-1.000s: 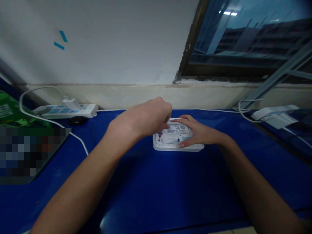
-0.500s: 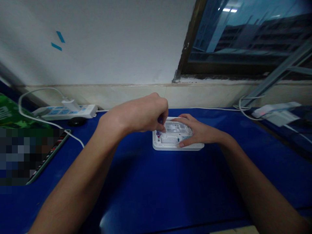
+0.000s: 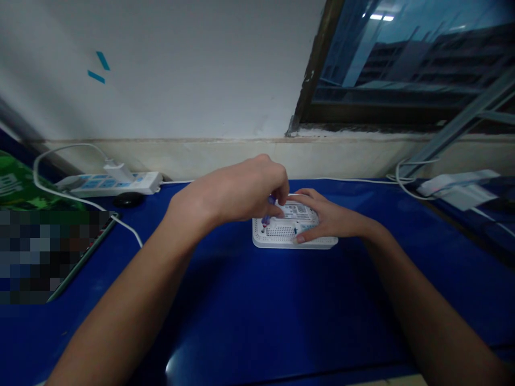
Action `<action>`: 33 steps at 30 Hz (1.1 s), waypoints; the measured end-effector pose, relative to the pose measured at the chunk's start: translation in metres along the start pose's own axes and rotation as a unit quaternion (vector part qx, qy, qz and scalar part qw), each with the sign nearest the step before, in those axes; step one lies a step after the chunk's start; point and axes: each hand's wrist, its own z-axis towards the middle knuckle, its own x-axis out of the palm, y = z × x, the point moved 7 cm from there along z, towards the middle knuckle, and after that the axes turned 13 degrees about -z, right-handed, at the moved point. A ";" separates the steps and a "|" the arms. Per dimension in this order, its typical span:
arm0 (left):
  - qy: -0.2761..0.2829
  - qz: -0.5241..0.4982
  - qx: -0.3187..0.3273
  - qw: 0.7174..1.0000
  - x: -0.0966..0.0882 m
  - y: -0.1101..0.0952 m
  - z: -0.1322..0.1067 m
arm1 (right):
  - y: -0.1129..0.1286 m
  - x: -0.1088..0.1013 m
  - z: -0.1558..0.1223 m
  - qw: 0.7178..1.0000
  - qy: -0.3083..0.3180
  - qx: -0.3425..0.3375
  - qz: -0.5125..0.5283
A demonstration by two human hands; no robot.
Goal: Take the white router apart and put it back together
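Note:
A white plastic router (image 3: 279, 231) lies on the blue table with its vented underside up, and a printed label (image 3: 295, 210) shows on it. My left hand (image 3: 241, 193) is over the router's left half, its fingers pinching a small blue tool (image 3: 267, 212) with the tip down at the vent panel. My right hand (image 3: 322, 220) rests across the router's right side and holds it from above, covering part of the label and vents. The tool's tip is mostly hidden by my fingers.
The blue table (image 3: 225, 305) runs along a cream wall ledge. A white power strip (image 3: 108, 184) with a plug and cable is at back left. Green packaging (image 3: 12, 185) and a pixelated object (image 3: 48, 252) are at left. White papers or a device (image 3: 454, 187) lie at right.
My left hand has shifted left and then back right over the router, with the blue tool now nearer the label. My right hand and the router have stayed in place.

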 end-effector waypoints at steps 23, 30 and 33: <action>-0.007 0.037 -0.068 0.997 -0.005 0.006 -0.001 | 0.002 0.000 -0.002 1.000 0.015 0.021 -0.007; 0.032 -0.037 0.000 0.999 -0.006 0.007 -0.010 | 0.002 -0.001 -0.002 1.000 0.008 0.009 0.004; 0.039 -0.041 -0.005 0.998 -0.004 0.008 -0.010 | 0.002 -0.001 -0.002 1.000 0.006 0.013 0.003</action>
